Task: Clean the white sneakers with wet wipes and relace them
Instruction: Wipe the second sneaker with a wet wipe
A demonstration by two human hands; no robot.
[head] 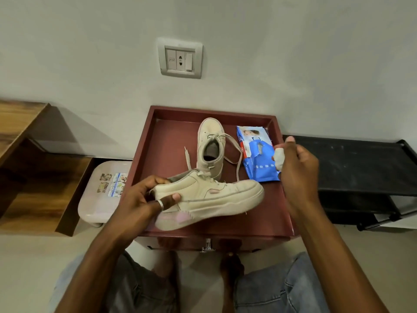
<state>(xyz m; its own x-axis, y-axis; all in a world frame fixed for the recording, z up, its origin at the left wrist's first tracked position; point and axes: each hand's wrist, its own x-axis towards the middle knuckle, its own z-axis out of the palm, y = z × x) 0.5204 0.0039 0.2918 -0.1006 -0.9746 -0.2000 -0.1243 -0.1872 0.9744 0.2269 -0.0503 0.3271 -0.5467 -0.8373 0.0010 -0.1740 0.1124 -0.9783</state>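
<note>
My left hand (144, 199) grips the heel of a white sneaker (216, 197), holding it on its side above the maroon tray-top table (162, 154), toe pointing right. The second white sneaker (209, 145) stands upright on the tray behind it, heel toward me, its laces loose and trailing. A blue wet-wipe pack (257, 154) lies at the tray's right side. Just right of the pack, my right hand (295, 168) is raised and pinches a crumpled white wet wipe (278, 158).
A pale plastic stool (101, 195) stands left of the table, with a wooden shelf unit (33, 168) beyond it. A black rack (361, 168) sits to the right. A wall socket (180, 58) is above. My knees and feet are below the table's front edge.
</note>
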